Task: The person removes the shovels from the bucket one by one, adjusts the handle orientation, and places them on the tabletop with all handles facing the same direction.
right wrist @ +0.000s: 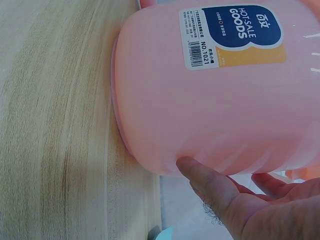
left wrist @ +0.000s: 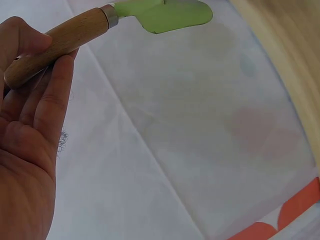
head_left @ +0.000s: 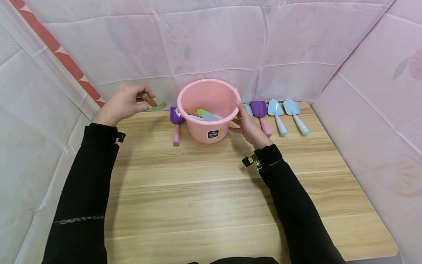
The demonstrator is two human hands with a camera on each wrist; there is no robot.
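Left hand (head_left: 123,103) raised at the far left edge of the worktop (head_left: 211,190), fingers (left wrist: 52,100) curled round the wooden handle of a green trowel (left wrist: 160,14), thumb pressed over the top; handle butt hidden inside the palm, blade tip cut off by the top of the left wrist view. Right hand (head_left: 248,126) laid against the right wall of the pink bucket (head_left: 209,110), thumb at the rim, fingers spread along the side and touching the plastic (only the thumb and parts of two fingers visible in the right wrist view, the rest cut off). Bucket standing upright at the far middle of the worktop, partly hiding a purple spade (head_left: 177,124) on its left. Inside: a green blade, a pale blue blade and a wooden handle, mostly hidden by the wall. Label on the near side (right wrist: 232,32) reading "HOT-SALE GOODS" and "NO.1021"; smaller print and barcode too small to read. Right of the bucket, another purple spade (head_left: 262,115) and two light blue spades (head_left: 285,115), plus a blue blade half hidden behind the right hand.
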